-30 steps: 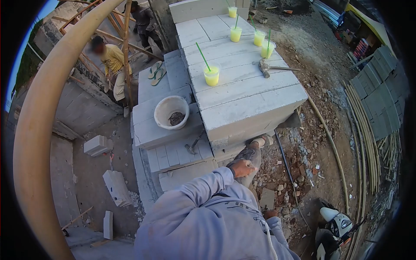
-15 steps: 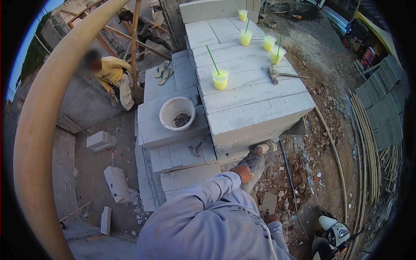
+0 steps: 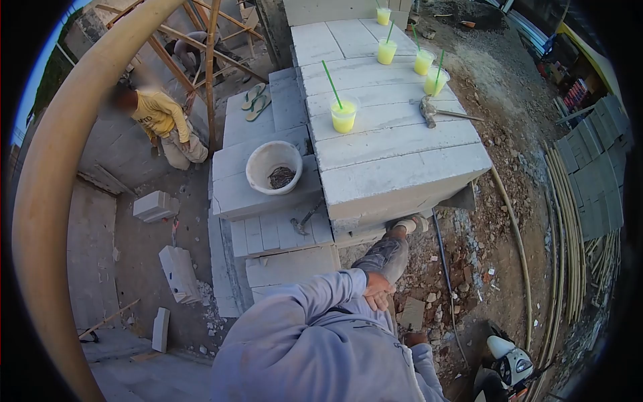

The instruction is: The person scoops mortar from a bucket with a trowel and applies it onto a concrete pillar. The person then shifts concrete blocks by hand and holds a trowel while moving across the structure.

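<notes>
My left hand (image 3: 378, 288), at the end of a grey-lavender sleeve, is near my bent leg in stained grey trousers (image 3: 385, 258). Its fingers look loosely apart, with nothing seen in them. What seems to be my right hand (image 3: 416, 339) shows small below it, beyond another sleeve end; its fingers cannot be made out. Ahead of my left hand are stacked pale blocks (image 3: 402, 171). A hammer (image 3: 307, 220) lies on the lower blocks, below a white bucket (image 3: 258, 163) with dark contents. A second hammer (image 3: 429, 112) lies on the upper blocks.
Several plastic cups, including a near cup of yellow drink (image 3: 343, 117), stand on the blocks. Green flip-flops (image 3: 256, 104) lie behind the bucket. A person in a yellow shirt (image 3: 161, 114) is at left. Bamboo poles (image 3: 559, 228) and a motorbike (image 3: 512, 362) are at right.
My left hand has turned and shifted slightly lower, showing more of its fingers. The view has shifted slightly. The person in yellow has lowered an arm; another person behind bends lower.
</notes>
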{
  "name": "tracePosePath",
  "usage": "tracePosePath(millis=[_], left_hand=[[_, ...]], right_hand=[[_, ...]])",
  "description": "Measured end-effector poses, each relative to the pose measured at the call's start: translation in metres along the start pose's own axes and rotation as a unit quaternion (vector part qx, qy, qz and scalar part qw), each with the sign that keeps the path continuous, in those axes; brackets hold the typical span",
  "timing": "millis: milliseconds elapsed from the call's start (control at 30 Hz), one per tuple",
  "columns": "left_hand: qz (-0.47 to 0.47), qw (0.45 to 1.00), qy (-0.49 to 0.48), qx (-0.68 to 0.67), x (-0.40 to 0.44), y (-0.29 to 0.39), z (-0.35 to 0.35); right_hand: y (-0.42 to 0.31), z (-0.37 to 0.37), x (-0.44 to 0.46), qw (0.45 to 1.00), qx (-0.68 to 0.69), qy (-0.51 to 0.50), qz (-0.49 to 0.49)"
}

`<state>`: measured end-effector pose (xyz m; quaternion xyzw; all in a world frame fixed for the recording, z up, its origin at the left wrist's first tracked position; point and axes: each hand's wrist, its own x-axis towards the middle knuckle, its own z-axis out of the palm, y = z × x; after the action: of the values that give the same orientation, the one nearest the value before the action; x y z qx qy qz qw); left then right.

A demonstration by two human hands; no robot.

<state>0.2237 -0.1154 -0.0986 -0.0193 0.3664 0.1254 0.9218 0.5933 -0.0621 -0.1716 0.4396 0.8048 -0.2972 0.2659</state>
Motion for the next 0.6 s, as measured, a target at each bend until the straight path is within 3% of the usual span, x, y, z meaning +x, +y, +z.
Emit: tracePosePath(millis=[33, 67, 100, 133, 167, 200, 233, 267, 300, 333, 367, 400, 433, 500, 600], left_hand=[[-0.044, 0.994, -0.007, -0.101, 0.019, 0.006, -0.027], [0.1, 0.986, 0.122, -0.053, -0.017, 0.01, 0.001], [0.238, 0.94, 0.245, -0.007, -0.06, 0.015, 0.03], [0.307, 0.843, 0.432, 0.091, -0.06, 0.026, 0.016], [0.36, 0.695, 0.593, 0.187, -0.06, 0.04, 0.002], [0.369, 0.635, 0.651, 0.191, -0.077, 0.047, 0.0], [0.405, 0.621, 0.647, 0.178, -0.087, 0.056, -0.002], [0.44, 0.605, 0.642, 0.167, -0.096, 0.065, -0.004], [0.493, 0.637, 0.577, 0.139, -0.098, 0.069, -0.011], [0.537, 0.664, 0.509, 0.106, -0.097, 0.065, -0.014], [0.519, 0.691, 0.491, 0.11, -0.102, 0.059, -0.005], [0.501, 0.716, 0.471, 0.116, -0.111, 0.054, 0.014], [0.486, 0.739, 0.45, 0.124, -0.115, 0.052, 0.026], [0.481, 0.825, 0.296, -0.019, -0.063, 0.041, 0.004], [0.404, 0.879, 0.246, 0.063, -0.048, 0.028, 0.04]], right_hand=[[0.011, 0.007, 0.009, 0.99, -0.115, 0.008, -0.076], [0.009, 0.003, 0.01, 0.999, -0.024, -0.015, -0.032], [0.009, -0.001, 0.007, 0.997, 0.066, -0.043, 0.012], [0.007, -0.006, 0.003, 0.997, 0.05, -0.059, 0.006], [-0.001, -0.016, -0.005, 0.997, 0.034, -0.073, -0.001], [-0.015, -0.029, -0.013, 0.992, -0.085, -0.069, -0.058], [-0.021, -0.038, -0.014, 0.971, -0.204, -0.061, -0.112], [0.007, -0.011, 0.005, 0.99, -0.13, -0.033, -0.051], [0.043, 0.021, 0.027, 0.999, -0.05, 0.004, 0.005], [0.023, -0.001, 0.01, 0.994, -0.099, -0.015, -0.051], [-0.005, -0.021, -0.006, 0.983, -0.147, -0.032, -0.108], [-0.013, -0.023, -0.008, 0.998, 0.038, -0.052, 0.004], [-0.02, -0.024, -0.009, 0.967, 0.222, -0.03, 0.117], [-0.015, -0.019, 0.001, 0.985, 0.137, -0.034, 0.094], [-0.006, -0.01, 0.006, 0.994, 0.079, -0.025, 0.071]])
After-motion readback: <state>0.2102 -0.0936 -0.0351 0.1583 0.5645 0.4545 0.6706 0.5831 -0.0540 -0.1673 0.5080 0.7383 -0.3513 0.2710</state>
